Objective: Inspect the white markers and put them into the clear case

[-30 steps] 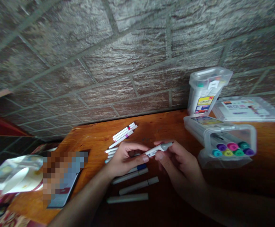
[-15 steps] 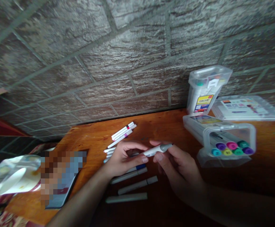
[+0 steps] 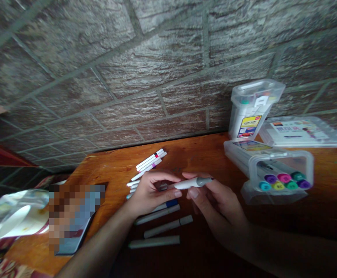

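Note:
A white marker [image 3: 187, 183] with a grey tapered end and a dark tip is held between my two hands, nearly level and pointing right. My left hand [image 3: 152, 193] is closed, thumb and fingers pinching the marker's left part. My right hand [image 3: 222, 204] is closed around its right part, thumb below the barrel and fingers behind the grey end. Beneath and in front of my left hand lie several more markers, among them a blue-banded marker [image 3: 171, 204], a grey-white marker [image 3: 168, 226] and the nearest marker [image 3: 155, 242]. My left hand partly covers some of them.
Thin white pens [image 3: 151, 160] lie farther back on the wooden table [image 3: 203, 150]. On the right, an open clear case [image 3: 252, 162] holds several markers, beside an upright marker case [image 3: 245, 116] and a flat case [image 3: 301, 133]. A pixelated, dark-edged device [image 3: 78, 224] lies left; a brick wall [image 3: 168, 77] stands behind.
The marker has turned slightly to a more level position, and its barrel print no longer shows. Both hands stay in almost the same place.

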`<state>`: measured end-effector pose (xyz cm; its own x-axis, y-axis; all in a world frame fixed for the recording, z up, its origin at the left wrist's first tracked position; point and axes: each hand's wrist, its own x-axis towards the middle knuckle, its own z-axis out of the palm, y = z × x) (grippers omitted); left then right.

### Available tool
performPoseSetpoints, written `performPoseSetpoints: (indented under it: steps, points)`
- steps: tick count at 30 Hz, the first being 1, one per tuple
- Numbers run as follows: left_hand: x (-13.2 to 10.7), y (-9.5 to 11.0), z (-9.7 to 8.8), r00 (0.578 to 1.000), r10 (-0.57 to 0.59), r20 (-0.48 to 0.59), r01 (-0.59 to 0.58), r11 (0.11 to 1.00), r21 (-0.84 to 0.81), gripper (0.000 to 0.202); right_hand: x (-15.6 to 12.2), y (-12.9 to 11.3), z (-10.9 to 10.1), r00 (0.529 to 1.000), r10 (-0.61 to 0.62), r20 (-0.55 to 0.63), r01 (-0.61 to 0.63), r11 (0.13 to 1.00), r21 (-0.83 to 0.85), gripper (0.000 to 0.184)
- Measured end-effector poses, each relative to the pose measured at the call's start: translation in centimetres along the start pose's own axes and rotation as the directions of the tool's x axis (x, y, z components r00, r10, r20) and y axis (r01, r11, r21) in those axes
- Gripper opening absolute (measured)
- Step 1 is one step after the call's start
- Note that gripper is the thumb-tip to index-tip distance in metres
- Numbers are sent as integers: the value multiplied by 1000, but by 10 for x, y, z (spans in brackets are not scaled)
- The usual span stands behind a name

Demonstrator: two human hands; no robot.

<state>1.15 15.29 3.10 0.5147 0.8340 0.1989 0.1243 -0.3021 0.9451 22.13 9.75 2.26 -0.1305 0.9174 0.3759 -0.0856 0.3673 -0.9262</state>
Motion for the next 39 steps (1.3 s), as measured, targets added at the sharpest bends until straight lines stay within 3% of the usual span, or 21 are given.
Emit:
performPoseSetpoints:
  steps: [22,39]
  points:
    - [1,-3,1,997,74,-32,-74,997,8,30,-3,3,-3,998,-59,33,56,994,96,20]
    - [5,-1,1,991,111,-69,-110,994,25,27,-2,-2,-1,999,22,37,-24,997,74,23]
